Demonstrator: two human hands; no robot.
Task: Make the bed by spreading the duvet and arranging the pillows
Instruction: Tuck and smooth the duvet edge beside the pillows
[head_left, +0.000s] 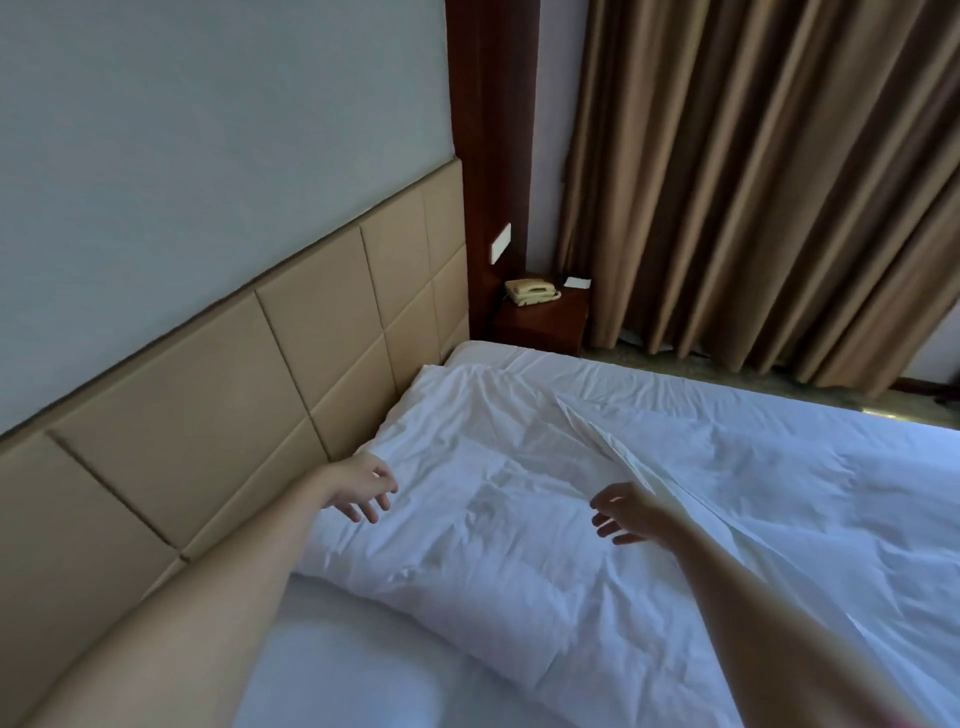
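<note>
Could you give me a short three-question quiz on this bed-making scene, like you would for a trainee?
1. True or false: both hands grip the duvet.
2. What sits on the nightstand? A) telephone B) lamp C) kettle
3. Which hand is nearer the headboard?

Key: 1. False; the left hand and right hand hover over it with fingers spread. 2. A, the telephone. 3. Left.

head | looks forward-down, tilted; close over bed, seemingly
</note>
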